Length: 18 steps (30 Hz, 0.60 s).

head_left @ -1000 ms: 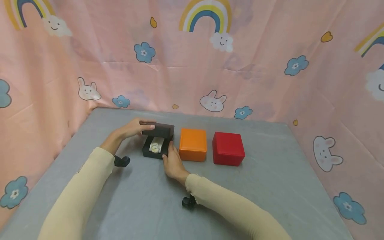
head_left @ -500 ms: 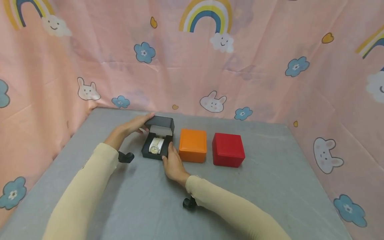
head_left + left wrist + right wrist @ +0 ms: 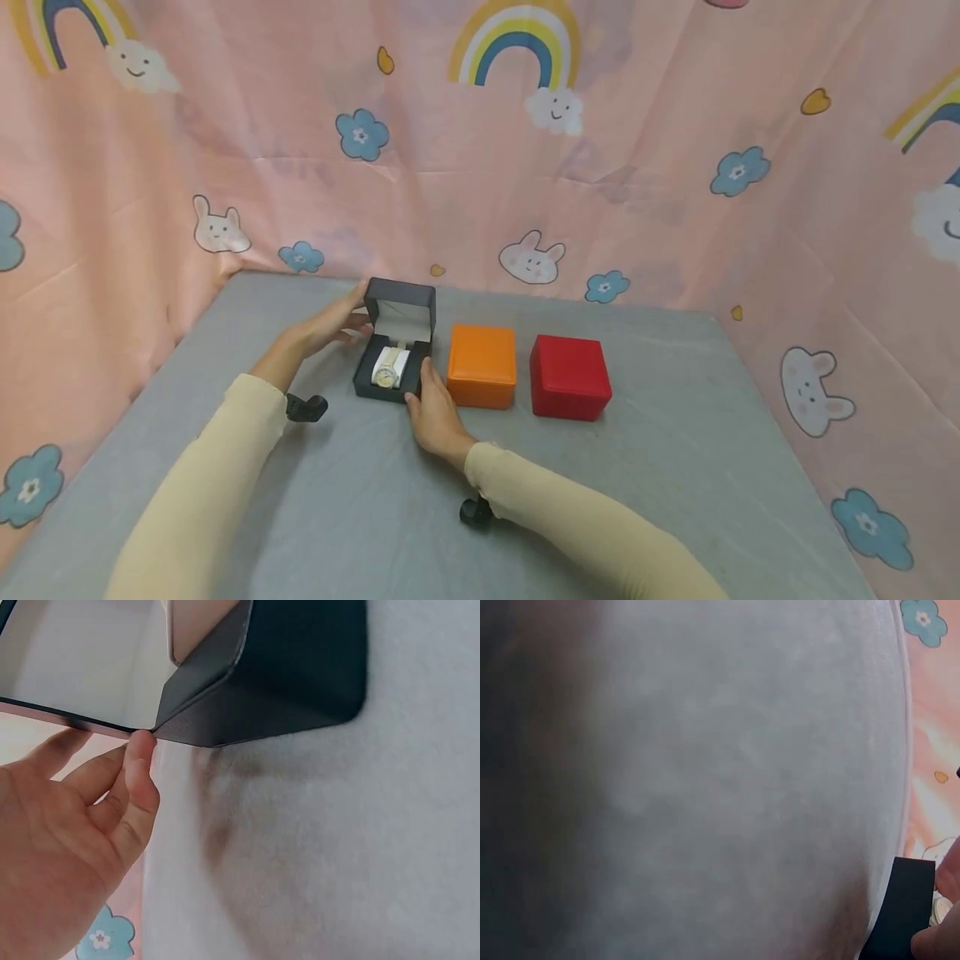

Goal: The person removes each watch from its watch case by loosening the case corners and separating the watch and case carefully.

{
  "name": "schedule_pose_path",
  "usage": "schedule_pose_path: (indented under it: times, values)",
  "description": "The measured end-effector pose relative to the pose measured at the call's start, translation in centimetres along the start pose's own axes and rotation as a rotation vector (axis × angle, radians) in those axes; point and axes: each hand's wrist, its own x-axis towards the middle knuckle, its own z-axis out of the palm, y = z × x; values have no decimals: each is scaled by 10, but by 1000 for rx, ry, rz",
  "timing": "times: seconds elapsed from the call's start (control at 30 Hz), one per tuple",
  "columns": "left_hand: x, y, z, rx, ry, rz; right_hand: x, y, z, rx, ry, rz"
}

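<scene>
A black watch box (image 3: 367, 385) stands on the grey table with its lid (image 3: 401, 287) raised and the pale lining showing. Inside, a wristwatch (image 3: 387, 375) with a light strap sits around a white cushion. My left hand (image 3: 327, 327) is at the left side of the raised lid; in the left wrist view its extended fingers (image 3: 141, 769) touch the lid's edge near the hinge. At the box's front right corner, my right hand (image 3: 437, 418) holds the base, thumb on the front and fingers along the right side. The right wrist view catches only part of that hand.
Right of the watch box stands a closed orange box (image 3: 482, 364), close to my right fingers. Farther right is a closed red box (image 3: 571, 377). Behind the grey table (image 3: 660, 467) hangs a pink patterned cloth (image 3: 450, 200).
The black box's lid has swung from partly raised to upright, tipping backward. My left hand has moved from the lid's top to its left side. The right hand has stayed on the base.
</scene>
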Motion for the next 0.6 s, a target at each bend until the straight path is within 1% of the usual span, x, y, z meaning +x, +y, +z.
schedule_pose_path:
  times: [0.23,0.37,0.53,0.6]
  values:
    - [-12,-6,1,34,-14,15,-2,1,5,83,-26,34]
    - [-19,-8,0,60,-14,46,-1,0,5,117,-22,41]
    - [-29,-9,1,143,0,88,0,-1,2,131,-25,46]
    - [-34,-9,2,172,16,91,1,-1,2,123,-26,43]
